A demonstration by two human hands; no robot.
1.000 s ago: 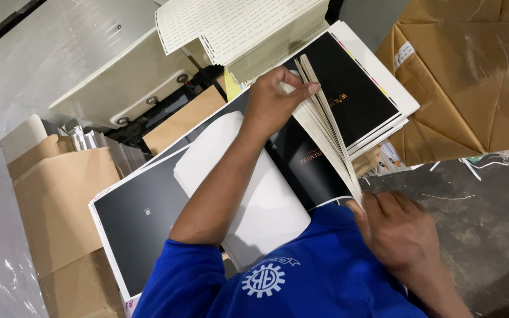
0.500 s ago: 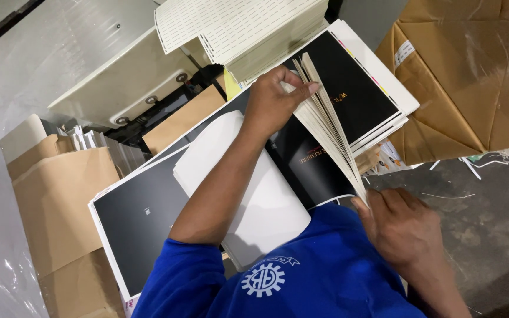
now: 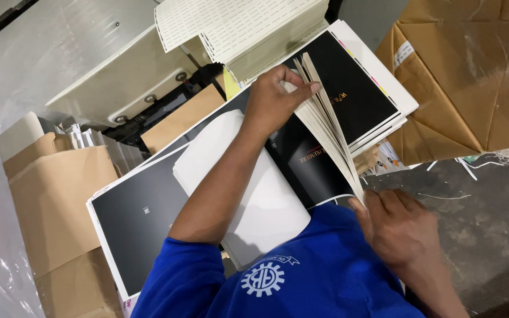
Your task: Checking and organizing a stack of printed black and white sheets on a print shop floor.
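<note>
A stack of large black printed sheets with white borders lies in front of me. My left hand grips the far edge of a fanned bunch of sheets lifted off the stack. My right hand holds the near corner of the same bunch, thumb on the sheet edges. A curled white sheet lies under my left forearm. My blue shirt hides the near part of the stack.
A stack of cream sheets printed with rows of small marks sits at the top. Brown paper-wrapped bundles stand at the right and at the left. A cream machine panel lies beyond the stack. Grey floor shows at the right.
The fanned bunch of sheets has stayed raised between both hands. My right hand has shifted slightly along the near corner. The left hand has hardly moved.
</note>
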